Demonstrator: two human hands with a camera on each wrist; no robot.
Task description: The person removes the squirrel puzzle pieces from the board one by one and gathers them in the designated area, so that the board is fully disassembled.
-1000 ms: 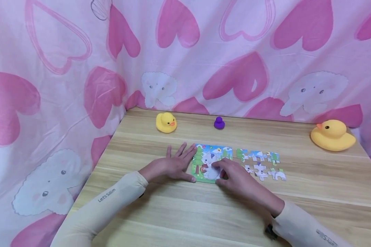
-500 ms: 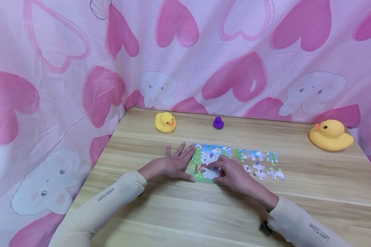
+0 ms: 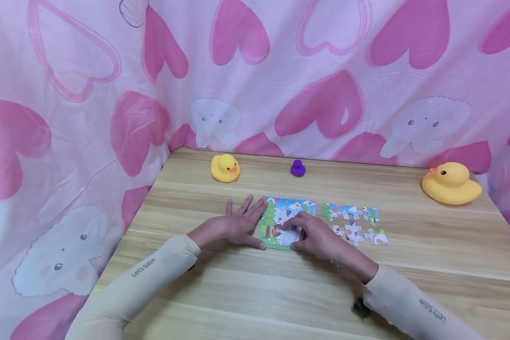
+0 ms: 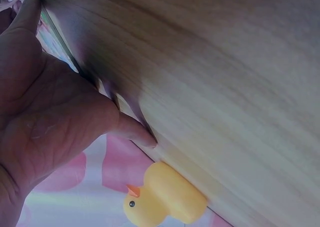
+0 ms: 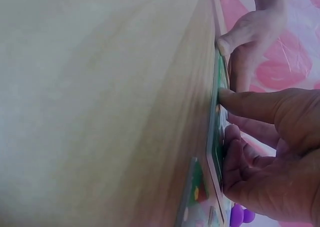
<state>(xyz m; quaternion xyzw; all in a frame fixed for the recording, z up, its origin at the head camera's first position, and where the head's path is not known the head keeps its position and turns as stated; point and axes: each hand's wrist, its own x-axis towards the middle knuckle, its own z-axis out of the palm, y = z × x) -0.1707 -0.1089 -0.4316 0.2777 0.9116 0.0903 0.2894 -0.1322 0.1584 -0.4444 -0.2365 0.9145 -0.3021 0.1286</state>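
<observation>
A picture puzzle [image 3: 276,241] showing a white animal among trees lies flat on the table. My left hand [image 3: 239,228] has its fingers spread, with fingertips and thumb at the puzzle's left edge. Over the puzzle's right part my right hand [image 3: 316,236] is bent, its thumb and index fingertips touching the surface; its other fingers [image 5: 234,154] are curled in the right wrist view. Whether a piece is between its fingertips is hidden. Several loose puzzle pieces [image 3: 353,232] lie in two rows to the right, and a green piece [image 3: 333,263] shows below the right hand.
A yellow duck [image 3: 225,168] and a small purple duck [image 3: 298,168] stand towards the back of the wooden table [image 3: 246,297]. On the far right sits a larger yellow duck [image 3: 451,183]. Behind hangs a pink curtain [image 3: 255,85] printed with hearts.
My right hand has shifted left over the puzzle, its index finger reaching the picture's middle. A green piece now shows below that hand. The left hand keeps its place at the edge.
</observation>
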